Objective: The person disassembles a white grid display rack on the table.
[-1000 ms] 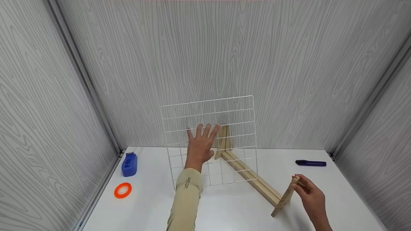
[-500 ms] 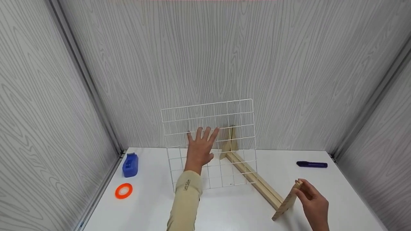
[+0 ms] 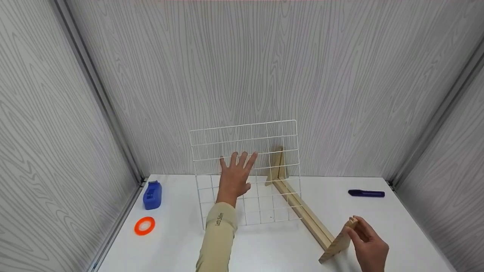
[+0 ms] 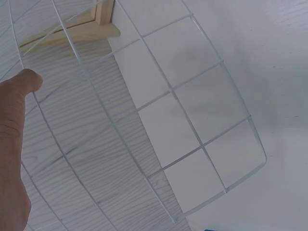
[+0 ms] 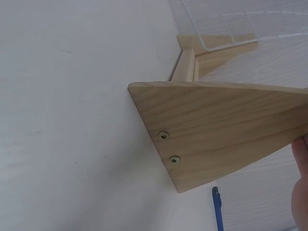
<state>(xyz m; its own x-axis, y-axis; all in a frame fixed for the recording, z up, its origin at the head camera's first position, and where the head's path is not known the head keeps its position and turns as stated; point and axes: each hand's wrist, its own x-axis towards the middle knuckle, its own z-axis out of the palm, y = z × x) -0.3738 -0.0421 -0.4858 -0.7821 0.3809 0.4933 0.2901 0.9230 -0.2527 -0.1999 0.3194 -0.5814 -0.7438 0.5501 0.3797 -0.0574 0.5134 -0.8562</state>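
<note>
There's your left hand (image 3: 233, 181), fingers spread against the white wire grid (image 4: 172, 90) over the middle of the desk (image 3: 264, 249). Well apart, your right hand (image 3: 370, 247) pinches the wooden stand (image 3: 311, 220) by its near end's top; the stand runs slantwise, its far end behind the grid.

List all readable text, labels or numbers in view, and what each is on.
"Let's S…", on the tan left sleeve, near the cuff; the rest of the second word is too small and blurred to read.
No other text readable, including on the white wire grid and wooden stand.
</note>
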